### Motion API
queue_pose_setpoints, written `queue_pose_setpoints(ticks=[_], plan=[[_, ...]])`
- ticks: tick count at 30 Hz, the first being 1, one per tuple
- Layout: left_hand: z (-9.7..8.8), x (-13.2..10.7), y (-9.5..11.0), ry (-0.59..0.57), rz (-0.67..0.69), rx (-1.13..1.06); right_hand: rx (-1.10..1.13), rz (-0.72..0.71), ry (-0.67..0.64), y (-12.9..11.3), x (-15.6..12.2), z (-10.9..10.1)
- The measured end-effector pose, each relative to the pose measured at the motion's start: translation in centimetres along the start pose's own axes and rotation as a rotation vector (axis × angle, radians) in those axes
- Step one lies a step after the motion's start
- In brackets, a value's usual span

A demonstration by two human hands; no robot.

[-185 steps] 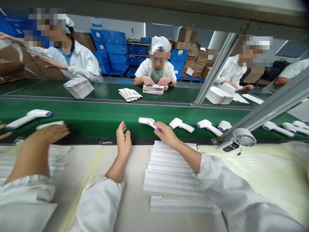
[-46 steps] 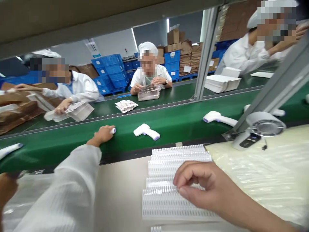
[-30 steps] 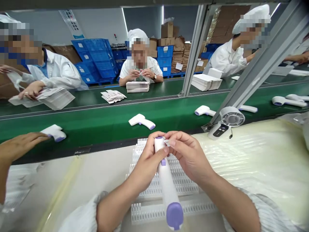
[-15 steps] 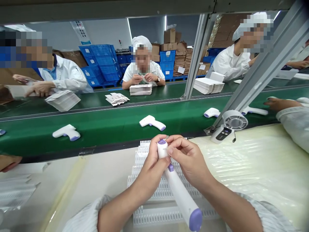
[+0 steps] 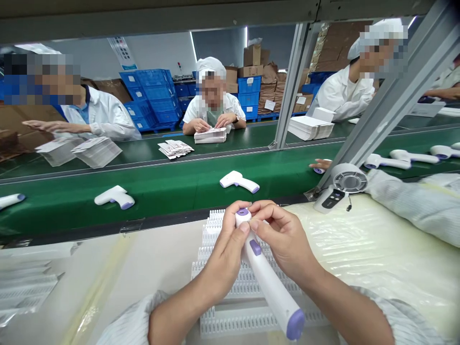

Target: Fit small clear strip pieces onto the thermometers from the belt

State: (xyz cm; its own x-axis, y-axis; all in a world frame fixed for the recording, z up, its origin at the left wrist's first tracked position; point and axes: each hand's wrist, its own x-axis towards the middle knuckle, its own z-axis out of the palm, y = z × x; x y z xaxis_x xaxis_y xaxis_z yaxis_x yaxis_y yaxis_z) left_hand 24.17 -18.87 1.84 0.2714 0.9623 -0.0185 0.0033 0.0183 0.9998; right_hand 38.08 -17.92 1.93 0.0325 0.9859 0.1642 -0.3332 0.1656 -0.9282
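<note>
A white infrared thermometer (image 5: 273,287) with purple ends and a purple trigger is tilted, its nose away from me and its handle toward me. My left hand (image 5: 232,244) wraps round the head end, thumb along its side. My right hand (image 5: 282,235) is closed in a pinch at the right side of the head, thumb and forefinger touching there. Whatever lies between those fingertips is too small to make out. Under both hands are white slotted plastic strips (image 5: 230,327) in rows on the bench.
Beyond the bench runs a green conveyor belt (image 5: 179,191) with more thermometers (image 5: 240,182) on it. A small fan (image 5: 341,186) stands by a slanted metal post (image 5: 388,96) at right, near a co-worker's sleeve (image 5: 417,201). Clear plastic sheeting (image 5: 377,249) covers the right side.
The thermometers on the belt have moved to the right. My left thumb has shifted up toward the nose, baring the trigger more. The co-worker's arm at right has reached leftward over the belt.
</note>
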Motion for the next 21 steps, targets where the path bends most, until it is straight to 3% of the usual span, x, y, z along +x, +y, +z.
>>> queue_pose_setpoints(ticks=[6, 11, 14, 16, 19, 21], plan=[[-0.1, 0.1, -0.1, 0.041, 0.085, 0.024, 0.057, 0.048, 0.01, -0.2, -0.2, 0.3], [-1.3, 0.2, -1.2, 0.041, 0.134, -0.007, 0.345, 0.181, 0.028, -0.3, 0.2, 0.6], [-1.8, 0.7, -0.6, 0.04, 0.207, -0.076, 0.423, 0.277, 0.068, -0.7, 0.4, 0.7], [-2.0, 1.4, 0.6, 0.186, 0.27, -0.148, 0.414, 0.363, 0.05, -1.1, 0.4, 0.8], [-2.7, 2.6, 2.6, 0.578, 0.407, -0.225, 0.344, 0.521, -0.192, -1.8, 0.2, 1.0], [-3.8, 3.1, 2.9, 0.701, 0.488, -0.213, 0.305, 0.546, -0.314, -1.9, 0.1, 1.4]])
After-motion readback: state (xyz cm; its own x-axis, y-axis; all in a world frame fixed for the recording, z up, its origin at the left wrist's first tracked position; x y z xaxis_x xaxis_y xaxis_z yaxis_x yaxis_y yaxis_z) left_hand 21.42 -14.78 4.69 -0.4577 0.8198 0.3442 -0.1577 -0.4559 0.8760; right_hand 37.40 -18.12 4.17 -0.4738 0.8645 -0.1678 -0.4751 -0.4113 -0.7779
